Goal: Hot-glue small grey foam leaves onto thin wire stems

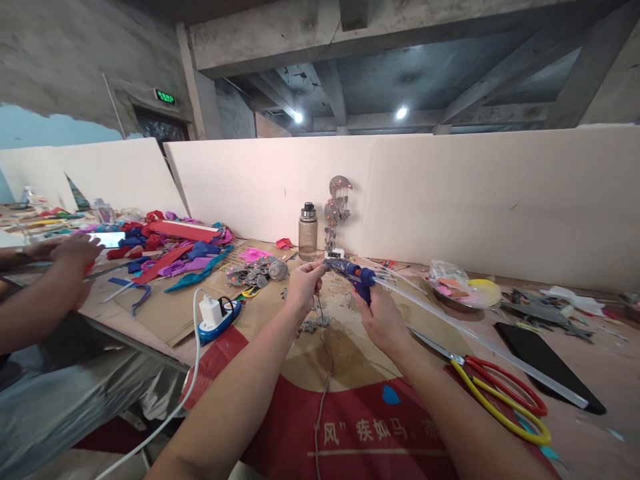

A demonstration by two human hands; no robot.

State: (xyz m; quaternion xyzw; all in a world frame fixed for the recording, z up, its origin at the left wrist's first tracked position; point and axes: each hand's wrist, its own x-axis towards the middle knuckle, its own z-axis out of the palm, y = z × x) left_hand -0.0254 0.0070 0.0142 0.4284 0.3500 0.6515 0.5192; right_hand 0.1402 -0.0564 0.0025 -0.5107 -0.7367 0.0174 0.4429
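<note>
My right hand [381,319] grips a blue hot glue gun [354,275] by its handle, nozzle pointing left, with a long clear glue stick [475,337] running out behind it to the right. My left hand [303,283] is pinched shut right at the nozzle, holding a small grey piece with a thin wire [320,308] hanging down from it. Below the hands lie small grey glittery flowers [314,323] on brown cardboard [345,347].
A water bottle [307,232], a grey glitter ornament [337,210] and a pile of grey pieces [257,272] stand behind. Scissors with red and yellow handles [500,393] and a black phone [545,363] lie right. A power strip [217,315] is left. Another person's hands [75,252] work among coloured felt [175,250].
</note>
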